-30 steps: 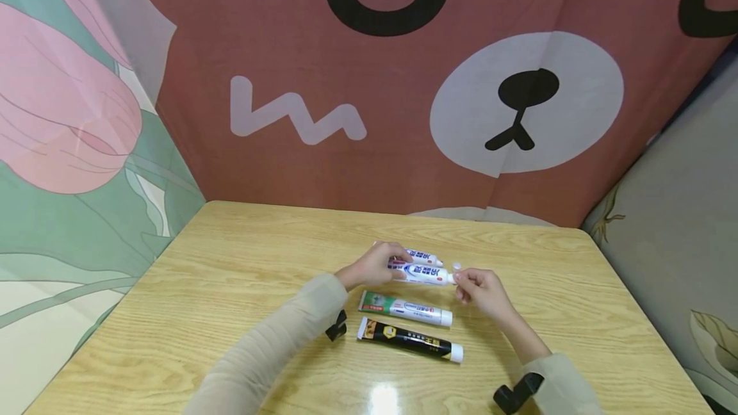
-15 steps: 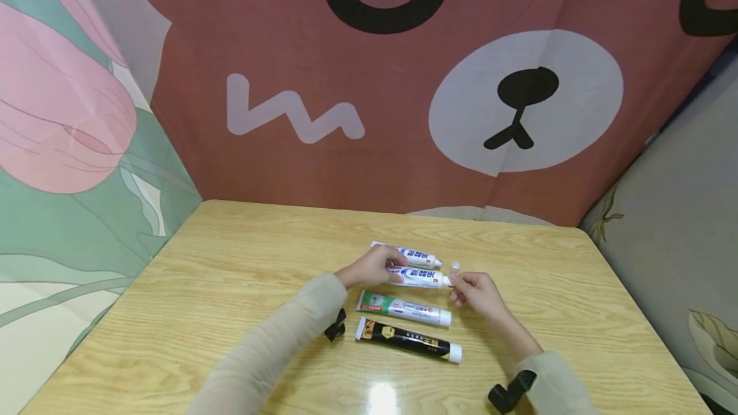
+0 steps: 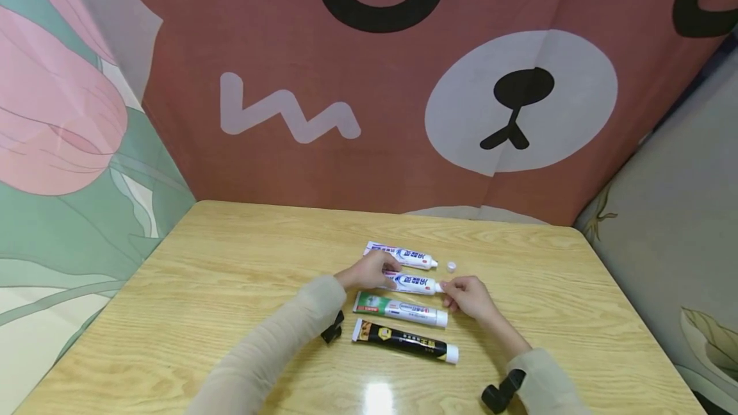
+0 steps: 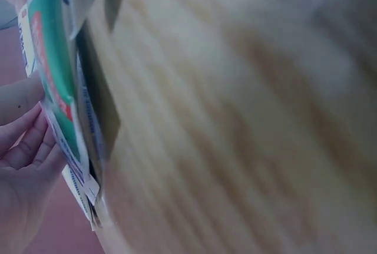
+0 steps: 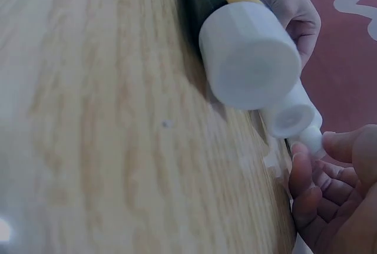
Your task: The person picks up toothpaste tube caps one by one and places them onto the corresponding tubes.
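My left hand [image 3: 371, 269] grips a white-and-blue toothpaste tube [image 3: 416, 284] by its rear half, covering that part. At the tube's other end, my right hand [image 3: 469, 296] pinches the small white cap [image 5: 313, 140] between thumb and forefinger. Just behind lies a matching toothpaste tube [image 3: 406, 256], its narrow nozzle bare. A loose white cap [image 3: 451, 267] stands on the table a little to the right of that nozzle. In front of the held tube is a green-and-white toothpaste tube [image 3: 401, 309], its white cap on; it fills the near side of the left wrist view.
Nearest the front lies a black toothpaste tube [image 3: 405, 340] with a white cap, roughly parallel to the others. All are on a wooden table [image 3: 259, 235]. A printed cloth [image 3: 346, 171] hangs behind the table's far edge.
Both hands have brought the held tube toward the front, away from the rear tube. The rear tube and loose cap now show more fully. The green and black tubes stay in place.
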The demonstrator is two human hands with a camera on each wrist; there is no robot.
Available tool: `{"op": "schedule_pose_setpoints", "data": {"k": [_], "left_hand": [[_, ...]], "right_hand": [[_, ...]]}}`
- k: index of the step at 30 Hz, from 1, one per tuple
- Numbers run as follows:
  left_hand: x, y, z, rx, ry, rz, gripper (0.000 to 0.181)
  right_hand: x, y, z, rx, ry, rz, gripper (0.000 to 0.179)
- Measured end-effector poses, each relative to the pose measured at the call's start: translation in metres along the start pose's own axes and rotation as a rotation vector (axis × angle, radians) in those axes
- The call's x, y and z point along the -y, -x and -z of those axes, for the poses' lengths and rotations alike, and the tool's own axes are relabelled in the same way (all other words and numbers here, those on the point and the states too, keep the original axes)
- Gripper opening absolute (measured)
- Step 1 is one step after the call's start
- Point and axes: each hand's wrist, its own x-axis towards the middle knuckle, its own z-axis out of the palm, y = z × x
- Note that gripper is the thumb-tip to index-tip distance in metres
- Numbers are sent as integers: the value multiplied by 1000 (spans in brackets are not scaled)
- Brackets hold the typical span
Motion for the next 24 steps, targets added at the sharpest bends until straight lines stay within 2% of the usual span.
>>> {"op": "schedule_pose_setpoints", "data": {"k": [13, 17, 24], "left_hand": [[4, 3, 3, -11, 49, 19, 31], [4, 2, 8, -54, 65, 31, 33], [6, -1, 17, -127, 156, 56, 42]], "right_hand": [[3, 2, 1, -15, 170, 81, 19], [4, 2, 4, -31, 175, 101, 19], [6, -5, 16, -64, 152, 114, 24]]}}
